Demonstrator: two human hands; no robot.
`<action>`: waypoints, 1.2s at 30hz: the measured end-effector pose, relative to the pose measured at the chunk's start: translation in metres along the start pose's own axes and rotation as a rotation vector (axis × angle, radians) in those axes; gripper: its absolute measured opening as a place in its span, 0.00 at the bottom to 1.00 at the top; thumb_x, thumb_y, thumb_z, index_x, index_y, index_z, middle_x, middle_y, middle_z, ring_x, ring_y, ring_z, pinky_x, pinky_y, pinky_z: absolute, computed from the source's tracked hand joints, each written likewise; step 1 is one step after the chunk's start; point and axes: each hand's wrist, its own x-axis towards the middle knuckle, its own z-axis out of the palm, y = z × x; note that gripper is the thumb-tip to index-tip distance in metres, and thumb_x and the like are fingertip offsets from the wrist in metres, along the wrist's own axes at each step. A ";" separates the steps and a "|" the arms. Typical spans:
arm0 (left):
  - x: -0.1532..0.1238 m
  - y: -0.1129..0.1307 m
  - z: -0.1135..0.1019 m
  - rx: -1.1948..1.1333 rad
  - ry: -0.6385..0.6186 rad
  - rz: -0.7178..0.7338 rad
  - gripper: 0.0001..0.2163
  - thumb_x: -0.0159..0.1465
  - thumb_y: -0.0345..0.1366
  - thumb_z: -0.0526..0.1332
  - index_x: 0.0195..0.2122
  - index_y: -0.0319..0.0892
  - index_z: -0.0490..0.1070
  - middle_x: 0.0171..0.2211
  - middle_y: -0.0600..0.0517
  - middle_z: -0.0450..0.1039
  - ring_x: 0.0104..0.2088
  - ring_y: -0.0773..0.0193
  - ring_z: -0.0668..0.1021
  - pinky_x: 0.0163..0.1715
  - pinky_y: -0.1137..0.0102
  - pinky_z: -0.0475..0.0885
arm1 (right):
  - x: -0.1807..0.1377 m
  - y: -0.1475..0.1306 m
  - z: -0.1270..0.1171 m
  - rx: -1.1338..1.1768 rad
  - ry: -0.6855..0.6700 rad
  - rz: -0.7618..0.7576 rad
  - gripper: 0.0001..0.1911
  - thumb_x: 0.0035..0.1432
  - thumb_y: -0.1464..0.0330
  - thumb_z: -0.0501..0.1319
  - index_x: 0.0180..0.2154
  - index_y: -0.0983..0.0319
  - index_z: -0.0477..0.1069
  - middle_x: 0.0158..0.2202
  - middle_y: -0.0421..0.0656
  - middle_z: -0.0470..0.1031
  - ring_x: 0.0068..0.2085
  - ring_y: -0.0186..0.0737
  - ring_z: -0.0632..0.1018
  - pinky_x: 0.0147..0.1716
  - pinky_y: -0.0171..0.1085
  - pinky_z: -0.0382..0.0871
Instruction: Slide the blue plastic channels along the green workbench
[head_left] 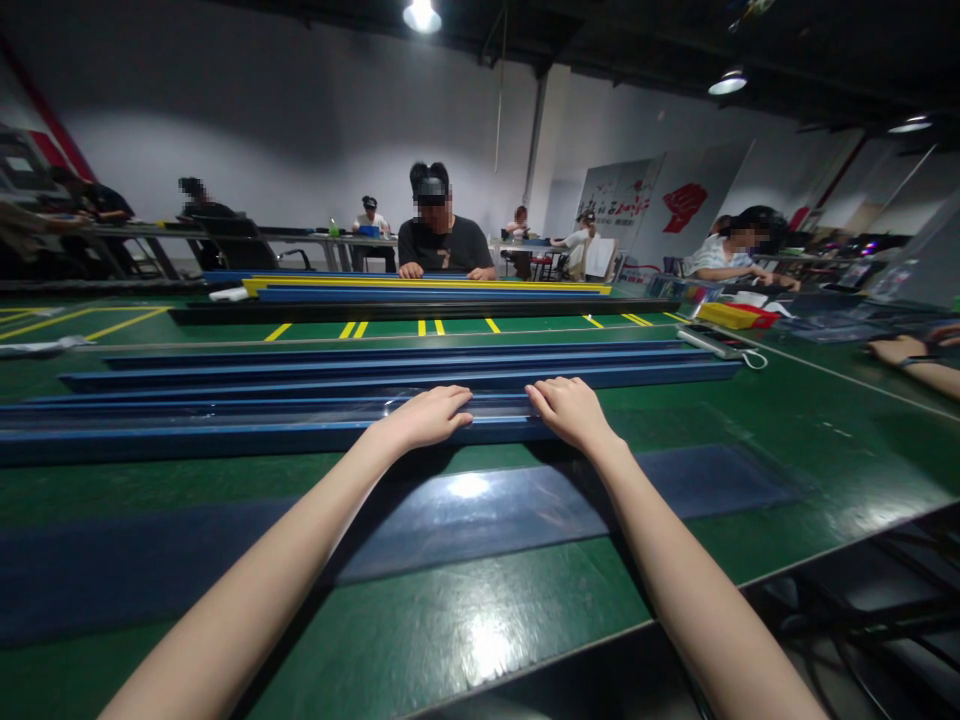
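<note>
A long blue channel rail (225,442) lies across the green table in front of me. Inside its trough is a clear plastic strip (330,408) that catches the light. My left hand (427,415) is bent over the near wall of this rail, fingers over the trough and thumb at the front. A short gap to its right, my right hand (571,410) is curled over the same rail near its right end. Whether the fingertips also pinch the clear strip I cannot tell. Closer to me, under my forearms, a flat translucent sheet (480,515) rests on the table.
Further blue rails (660,372) lie just beyond. Behind them are black and yellow rails (420,287), with a co-worker (446,240) seated opposite. At right are a white device with a looped cord (709,343), a yellow tray (727,316) and another person's hand (896,350).
</note>
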 end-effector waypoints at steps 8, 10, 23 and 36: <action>0.004 0.005 0.010 0.013 0.074 0.052 0.22 0.64 0.41 0.44 0.57 0.36 0.56 0.58 0.44 0.56 0.58 0.62 0.60 0.56 0.69 0.52 | 0.001 0.001 0.001 -0.017 0.010 0.014 0.22 0.63 0.62 0.42 0.30 0.62 0.70 0.31 0.44 0.75 0.36 0.37 0.72 0.32 0.35 0.52; 0.006 0.006 0.012 0.022 0.095 0.075 0.22 0.65 0.41 0.44 0.57 0.36 0.56 0.58 0.44 0.56 0.57 0.62 0.60 0.56 0.69 0.52 | 0.000 0.000 0.002 -0.015 0.013 0.002 0.22 0.63 0.62 0.42 0.30 0.62 0.70 0.31 0.44 0.75 0.36 0.37 0.72 0.33 0.35 0.51; 0.001 0.010 0.001 0.029 -0.024 0.022 0.21 0.65 0.38 0.45 0.58 0.38 0.52 0.59 0.45 0.53 0.58 0.60 0.58 0.56 0.68 0.53 | 0.000 0.002 0.002 -0.001 0.026 0.025 0.22 0.63 0.62 0.42 0.29 0.62 0.70 0.31 0.44 0.75 0.36 0.37 0.72 0.33 0.35 0.52; 0.000 0.009 0.001 0.062 0.102 0.013 0.18 0.64 0.38 0.44 0.51 0.38 0.62 0.54 0.44 0.61 0.53 0.57 0.64 0.51 0.64 0.60 | 0.001 -0.002 0.001 0.046 0.000 -0.043 0.20 0.63 0.62 0.42 0.30 0.62 0.69 0.31 0.44 0.74 0.36 0.37 0.72 0.34 0.34 0.53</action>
